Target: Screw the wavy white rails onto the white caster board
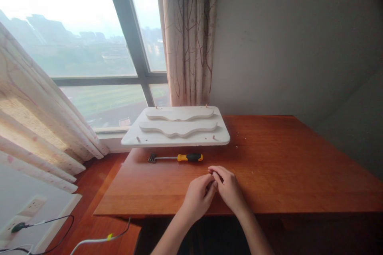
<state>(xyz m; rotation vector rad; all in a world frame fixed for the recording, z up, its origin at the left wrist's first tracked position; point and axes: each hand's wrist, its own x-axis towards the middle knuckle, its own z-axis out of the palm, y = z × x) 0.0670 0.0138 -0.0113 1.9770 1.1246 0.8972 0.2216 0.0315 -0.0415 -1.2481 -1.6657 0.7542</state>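
- White board [130, 138]: flat on far L part of the wooden table [287, 171], by the window [98, 51]; the landmark for the rest.
- Two wavy-edged strips, far one [179, 115] & near one [179, 128], lie on top of the board, roughly parallel, a gap btwn.
- Short pegs, e.g. [214, 137], stand up nr the board's corners; the near-L one leans a bit.
- Screwdriver [191, 157]: just in front of the board, approx. parallel to its near edge; yellow/blk handle to R, shaft to L.
- Dark bunch, prob. screws [152, 159]: in front of the board's L half, at the driver's tip.
- L hand [200, 195] & R hand [226, 183]: in front of the board's near-R part, closer to the wearer than the driver. Fingers curled, fingertips of both brought tog.; can't tell if anything small is pinched btwn.
- Tiny pale bits [237, 146]: on tabletop, R of the board.
- Curtain [190, 36]: hangs behind the board.
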